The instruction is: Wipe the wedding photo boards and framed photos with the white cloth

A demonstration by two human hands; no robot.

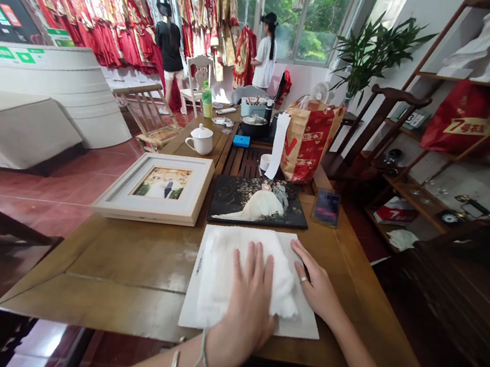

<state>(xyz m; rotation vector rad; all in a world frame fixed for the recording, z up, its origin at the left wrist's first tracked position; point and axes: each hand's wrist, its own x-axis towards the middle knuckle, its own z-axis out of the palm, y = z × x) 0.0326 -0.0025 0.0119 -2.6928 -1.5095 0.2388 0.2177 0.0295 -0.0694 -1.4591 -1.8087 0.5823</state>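
My left hand (247,308) lies flat, fingers stretched out, on a white cloth (231,268) spread over a white flat board (297,325) at the near edge of the wooden table (129,270). My right hand (315,284) rests open at the cloth's right edge, fingers pointing left, a ring on one finger. Just beyond the board lies a dark unframed wedding photo (258,201). To its left lies a white-framed photo (158,185).
A phone (327,207) lies right of the dark photo. Farther back stand a white lidded cup (200,138), a red and tan bag (307,141), a pot, a blue box. Two people stand by racks of red garments. Chairs and shelves at right.
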